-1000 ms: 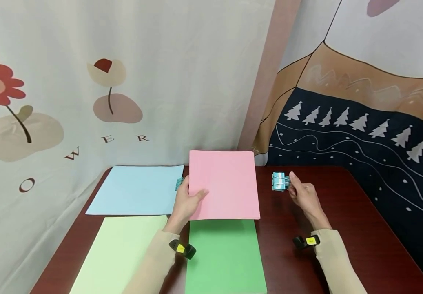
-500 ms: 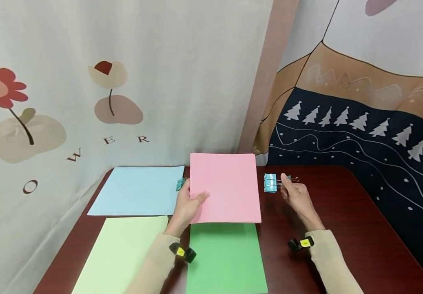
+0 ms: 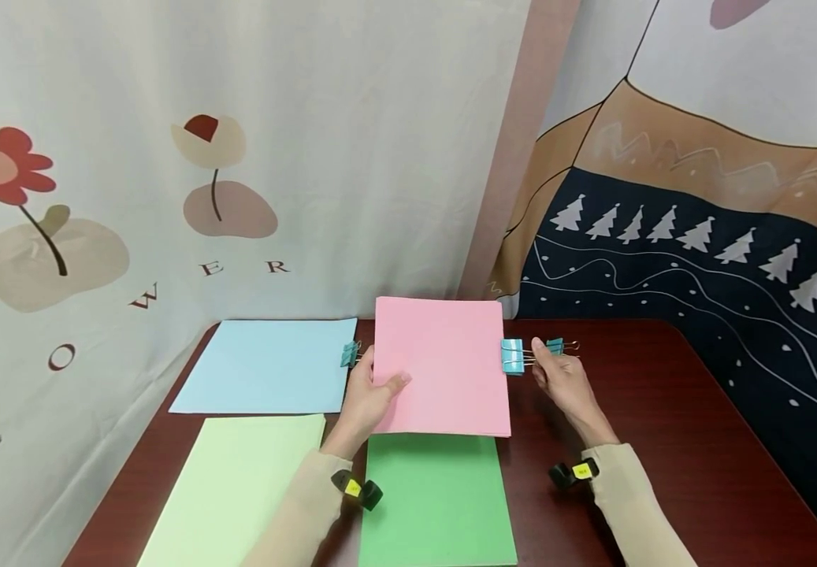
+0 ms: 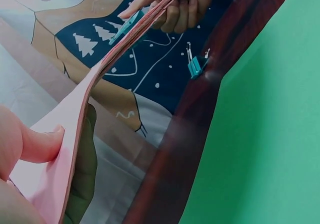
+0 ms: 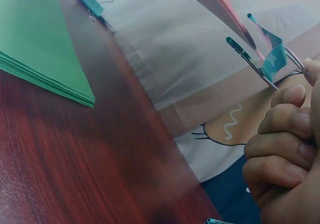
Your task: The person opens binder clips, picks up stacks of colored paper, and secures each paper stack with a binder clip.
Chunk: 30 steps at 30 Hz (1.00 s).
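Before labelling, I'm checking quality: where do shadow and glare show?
Head view: shadow on the rectangular green paper stack beneath the square pink paper stack; right wrist view: whitish glare on the dark red wooden table; left wrist view: pale patches there.

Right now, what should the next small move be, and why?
Probably ease the teal clip further over the pink stack: the right hand pinches it open with the stack's edge between its jaws, yet in the head view most of it sits beyond that edge.

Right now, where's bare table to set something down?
Bare: the table between green paper and right edge, except by the loose clip and right hand. Crowded: left and centre, with blue paper, yellow-green paper and held pink paper.
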Each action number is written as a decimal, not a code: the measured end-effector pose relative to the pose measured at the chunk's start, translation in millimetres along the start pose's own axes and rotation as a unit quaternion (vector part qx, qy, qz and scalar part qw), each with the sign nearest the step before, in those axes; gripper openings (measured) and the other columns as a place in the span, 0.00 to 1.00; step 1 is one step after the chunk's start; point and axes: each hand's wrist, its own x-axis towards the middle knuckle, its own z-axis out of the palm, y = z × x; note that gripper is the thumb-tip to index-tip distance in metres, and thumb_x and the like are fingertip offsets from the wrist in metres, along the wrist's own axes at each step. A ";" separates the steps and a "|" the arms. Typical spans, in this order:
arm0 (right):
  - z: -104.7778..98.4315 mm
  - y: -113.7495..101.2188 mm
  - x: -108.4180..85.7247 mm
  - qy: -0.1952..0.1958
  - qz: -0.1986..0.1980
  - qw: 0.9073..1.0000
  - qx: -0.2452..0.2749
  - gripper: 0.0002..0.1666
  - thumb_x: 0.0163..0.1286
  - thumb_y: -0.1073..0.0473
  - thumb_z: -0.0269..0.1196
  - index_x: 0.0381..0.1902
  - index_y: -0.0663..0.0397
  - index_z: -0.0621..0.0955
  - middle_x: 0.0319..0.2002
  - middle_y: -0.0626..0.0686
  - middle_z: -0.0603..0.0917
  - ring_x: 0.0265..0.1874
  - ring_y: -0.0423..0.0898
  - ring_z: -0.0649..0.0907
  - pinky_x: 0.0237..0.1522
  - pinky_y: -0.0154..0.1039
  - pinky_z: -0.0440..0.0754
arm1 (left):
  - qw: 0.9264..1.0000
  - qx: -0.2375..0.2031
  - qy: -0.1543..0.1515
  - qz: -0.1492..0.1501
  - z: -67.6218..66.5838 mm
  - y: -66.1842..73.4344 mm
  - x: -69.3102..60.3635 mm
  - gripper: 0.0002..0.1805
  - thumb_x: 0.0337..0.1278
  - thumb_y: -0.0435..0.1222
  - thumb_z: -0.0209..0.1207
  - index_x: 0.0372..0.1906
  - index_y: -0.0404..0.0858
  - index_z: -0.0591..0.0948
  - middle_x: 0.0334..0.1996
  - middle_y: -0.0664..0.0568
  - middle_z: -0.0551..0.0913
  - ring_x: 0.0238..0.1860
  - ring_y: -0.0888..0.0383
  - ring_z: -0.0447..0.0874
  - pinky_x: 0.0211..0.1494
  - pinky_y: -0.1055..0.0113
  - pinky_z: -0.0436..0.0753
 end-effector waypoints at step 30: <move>15.1 2.8 -4.5 -0.013 0.050 0.997 -0.065 0.45 0.70 0.23 0.55 0.21 0.61 0.75 0.11 0.45 0.63 0.13 0.43 0.63 0.17 0.39 0.62 | 1.000 0.015 0.015 -0.005 10.1 -4.6 -0.6 0.29 0.64 0.35 0.67 0.69 0.44 0.73 0.62 0.46 0.81 0.60 0.49 0.80 0.67 0.47 0.77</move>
